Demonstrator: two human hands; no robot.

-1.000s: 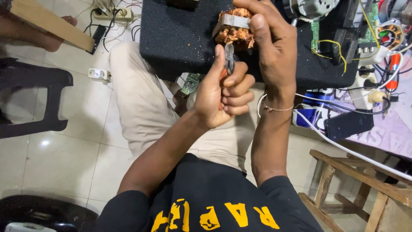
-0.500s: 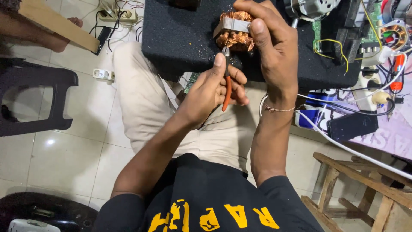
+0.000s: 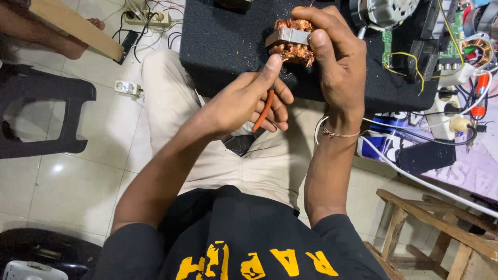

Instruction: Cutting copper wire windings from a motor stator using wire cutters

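My right hand (image 3: 332, 57) grips a small motor stator (image 3: 291, 40), a grey metal core wound with copper wire, and holds it above a black foam pad (image 3: 223, 46). My left hand (image 3: 254, 98) holds orange-handled pliers (image 3: 263, 111), with the thumb raised beside the stator's lower edge. The tool's jaws are hidden behind my fingers. A thin bracelet circles my right wrist.
Another motor (image 3: 386, 10), a green circuit board (image 3: 452, 39), wires and a second copper winding (image 3: 480, 52) crowd the pad's right side. A black plastic stool (image 3: 46, 111) stands left, a wooden stool (image 3: 441, 233) lower right. A power strip (image 3: 148, 18) and another person's foot lie upper left.
My left hand has opened its grip a little and lifted the thumb toward the stator. The pliers have swung lower in the palm. My right hand has stayed on the stator.
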